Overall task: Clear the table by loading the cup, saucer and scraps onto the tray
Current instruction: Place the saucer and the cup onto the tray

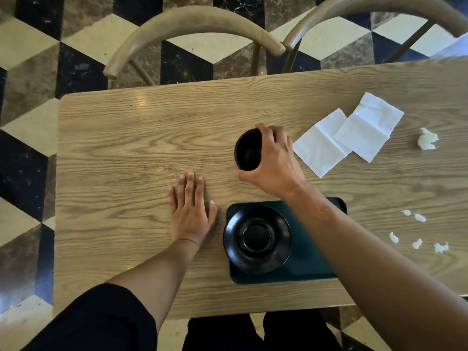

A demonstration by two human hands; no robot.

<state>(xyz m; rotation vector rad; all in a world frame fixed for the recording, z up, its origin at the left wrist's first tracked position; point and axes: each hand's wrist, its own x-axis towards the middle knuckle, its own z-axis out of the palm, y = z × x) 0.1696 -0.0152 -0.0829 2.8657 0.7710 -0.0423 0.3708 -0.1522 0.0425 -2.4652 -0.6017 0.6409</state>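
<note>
A black cup [248, 150] stands upright on the wooden table [121, 148], just beyond the tray. My right hand [274, 163] wraps around its right side, fingers over the rim and thumb at the near side. The black saucer [256, 238] lies on the left part of the dark green tray [309, 259] near the table's front edge. My left hand [191, 212] rests flat on the table, left of the tray, holding nothing. Two white napkins [349, 134] lie to the right of the cup. A crumpled scrap [427, 139] and several small paper bits [417, 230] sit at the right.
Two curved wooden chair backs [192, 24] stand behind the table's far edge. A patterned tile floor [27, 122] surrounds the table. My right forearm crosses over the tray's right half.
</note>
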